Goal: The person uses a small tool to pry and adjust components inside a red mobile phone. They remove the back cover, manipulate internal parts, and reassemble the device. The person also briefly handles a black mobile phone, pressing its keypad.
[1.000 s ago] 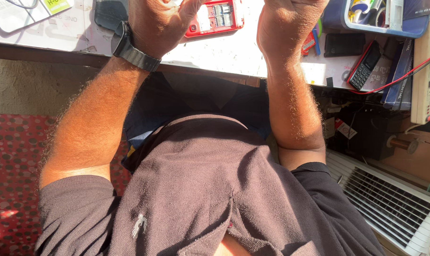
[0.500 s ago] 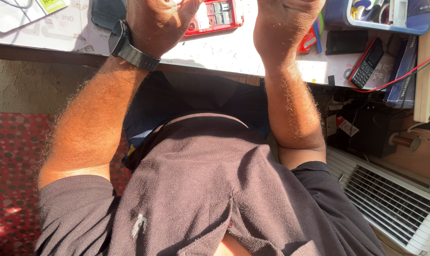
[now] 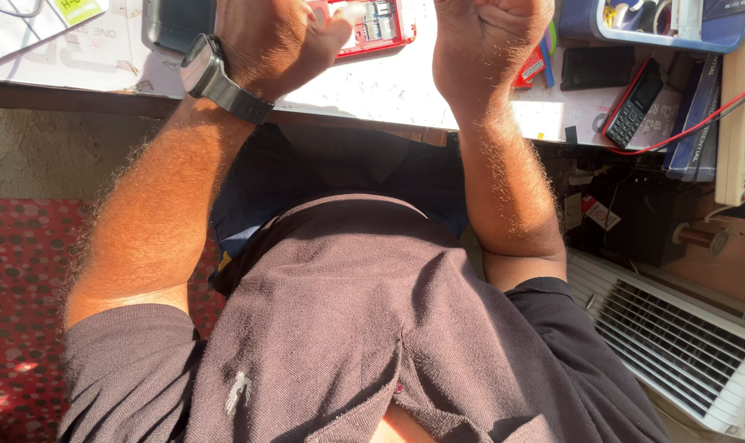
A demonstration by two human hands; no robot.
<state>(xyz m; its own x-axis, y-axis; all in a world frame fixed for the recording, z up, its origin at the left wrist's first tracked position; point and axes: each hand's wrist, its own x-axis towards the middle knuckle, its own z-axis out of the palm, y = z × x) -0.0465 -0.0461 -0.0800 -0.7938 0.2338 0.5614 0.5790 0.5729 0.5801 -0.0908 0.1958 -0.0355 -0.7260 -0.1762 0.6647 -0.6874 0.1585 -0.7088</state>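
The left hand [image 3: 278, 41], a black watch [image 3: 212, 74] on its wrist, rests on the white bench [image 3: 389, 86], fingers [image 3: 335, 25] curled on the near edge of an opened red phone [image 3: 372, 25]. The phone's long axis seems to run left to right, though the frame cuts it. The right hand [image 3: 491, 37] sits beside it; its fingers are out of view.

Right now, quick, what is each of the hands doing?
Left hand: curled over the opened red phone, fingertips on it.
Right hand: closed in a fist; whether it holds anything cannot be told.
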